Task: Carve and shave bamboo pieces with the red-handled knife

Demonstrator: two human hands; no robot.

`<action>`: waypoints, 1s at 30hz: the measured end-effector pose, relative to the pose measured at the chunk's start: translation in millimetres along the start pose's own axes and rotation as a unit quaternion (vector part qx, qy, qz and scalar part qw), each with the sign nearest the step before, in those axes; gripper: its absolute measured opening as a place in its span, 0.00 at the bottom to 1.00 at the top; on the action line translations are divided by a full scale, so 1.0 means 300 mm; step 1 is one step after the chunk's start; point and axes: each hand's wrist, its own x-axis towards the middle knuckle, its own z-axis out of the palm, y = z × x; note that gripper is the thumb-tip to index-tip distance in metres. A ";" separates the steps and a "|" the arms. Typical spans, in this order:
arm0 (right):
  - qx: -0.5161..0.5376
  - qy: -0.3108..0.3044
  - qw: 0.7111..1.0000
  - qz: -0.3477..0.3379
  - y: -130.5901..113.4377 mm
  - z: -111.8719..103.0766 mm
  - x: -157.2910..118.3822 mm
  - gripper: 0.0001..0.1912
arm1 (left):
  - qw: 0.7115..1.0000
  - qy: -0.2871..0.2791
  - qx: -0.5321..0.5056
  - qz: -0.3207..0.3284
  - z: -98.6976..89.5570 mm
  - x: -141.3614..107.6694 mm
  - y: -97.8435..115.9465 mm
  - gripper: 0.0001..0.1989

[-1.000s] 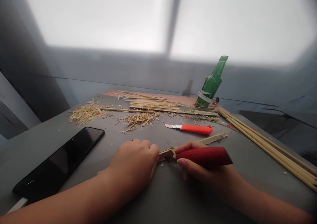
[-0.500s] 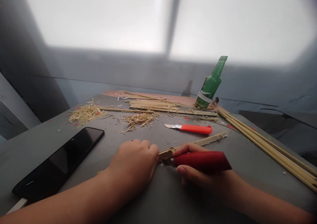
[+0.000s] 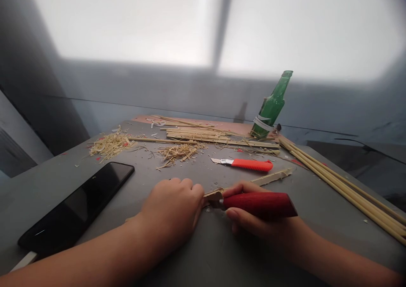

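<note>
My left hand (image 3: 174, 211) is closed over the near end of a pale bamboo strip (image 3: 272, 177), which slants away to the right across the grey table. My right hand (image 3: 253, 223) grips a red-handled knife (image 3: 260, 204). Its short dark blade lies on the strip just beside my left fingers, and the blade's tip is partly hidden. Beyond my hands lies an orange box cutter (image 3: 250, 165) with its blade out, pointing left.
A black phone (image 3: 79, 206) lies at left. Shavings piles (image 3: 111, 145) and thin sticks (image 3: 196, 134) sit farther back. A green bottle (image 3: 269, 109) leans at back right. Long rods (image 3: 345, 189) run along the right edge.
The red handle and blade have shifted very slightly, the blade now lying a little higher over the strip. Both hands stay in nearly the same place.
</note>
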 end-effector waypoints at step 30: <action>-0.394 0.143 0.807 -0.416 0.024 -0.150 0.021 0.06 | 0.994 0.057 0.079 0.059 -0.018 -0.013 -0.040 0.10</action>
